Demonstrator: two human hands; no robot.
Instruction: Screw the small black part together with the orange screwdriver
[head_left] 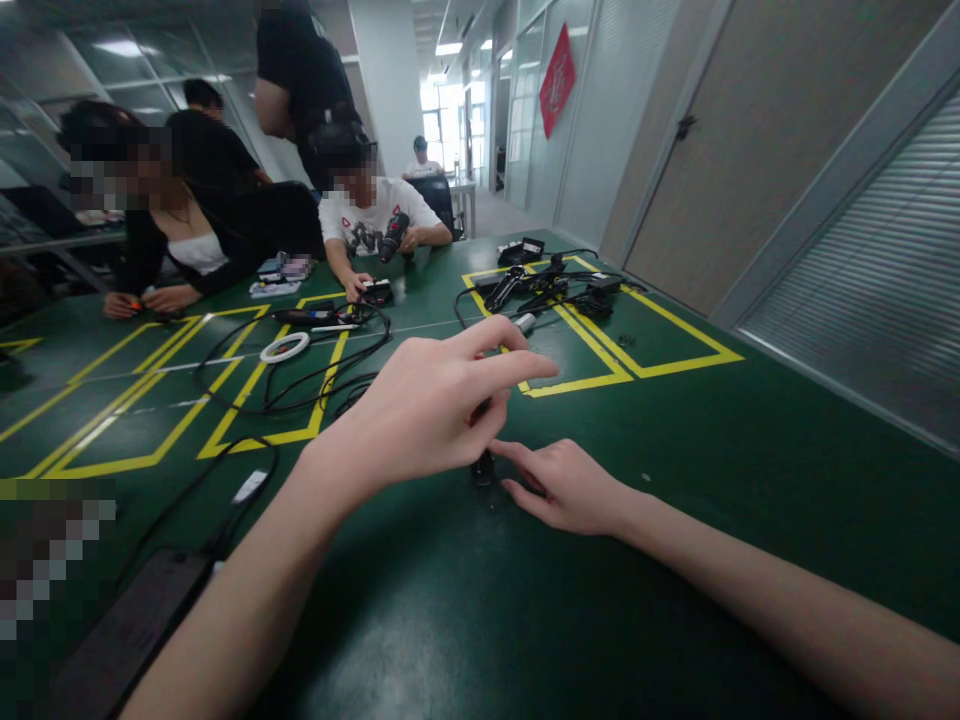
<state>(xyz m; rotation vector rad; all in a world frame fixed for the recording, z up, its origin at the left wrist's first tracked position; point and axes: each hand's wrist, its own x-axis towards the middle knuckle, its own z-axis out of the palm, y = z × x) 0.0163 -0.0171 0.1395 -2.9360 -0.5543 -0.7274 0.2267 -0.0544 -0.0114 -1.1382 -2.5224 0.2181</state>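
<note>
In the head view, a small black object (483, 471) rests on the green table, its upper part hidden behind my left hand (442, 400). That hand is raised over it, index and middle fingers reaching right, thumb and lower fingers closed around something dark that is mostly covered. From the right comes my right hand (574, 487), low over the tabletop. Its index finger and thumb are apart, with the index tip at the right edge of the black object; I cannot tell whether it presses on it.
Black devices and cables (525, 285) lie in a yellow-taped area ahead. A white tape roll (285, 347) and looped black cable (300, 405) are to the left. A dark flat device (135, 630) sits near left. Across the table, a person holds a power drill (394, 238); another sits alongside.
</note>
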